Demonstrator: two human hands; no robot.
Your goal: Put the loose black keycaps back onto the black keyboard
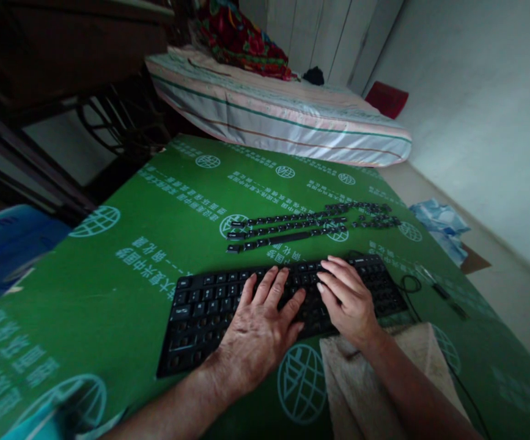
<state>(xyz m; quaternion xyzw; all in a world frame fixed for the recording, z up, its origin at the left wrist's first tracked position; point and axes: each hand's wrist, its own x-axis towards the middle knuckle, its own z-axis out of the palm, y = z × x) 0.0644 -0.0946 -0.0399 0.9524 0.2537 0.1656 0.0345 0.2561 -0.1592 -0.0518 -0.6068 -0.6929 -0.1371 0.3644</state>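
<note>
Lays the left hand (258, 327) palm down across the middle of the black keyboard (198, 308), with the grip loose and spread, fingertips reaching to the upper rows; holds the right hand (349, 299) just beside, over the keyboard's right part, with the fingers bent and close together; cannot make out whether the right grip pinches anything, from this angle on the fingers; finds the keyboard flat and slightly aslant on the green desk (148, 318), with keycaps fitted in the upper left rows and bare sockets along the lower left ones; shows loose keycaps (290, 237) just beyond the keyboard, set out in three long rows, with the long bar in the nearest, and gathered in clusters towards the right; runs a thin cable (464, 386) in a small loop right of the keyboard and down towards the lower right; has a slim tool (443, 292) with a dark handle near that loop, and a beige cloth (345, 379) partly under the right forearm; borders the desk's far end with a bed (283, 116), with a red floral cloth (250, 43) heaped on top.
</note>
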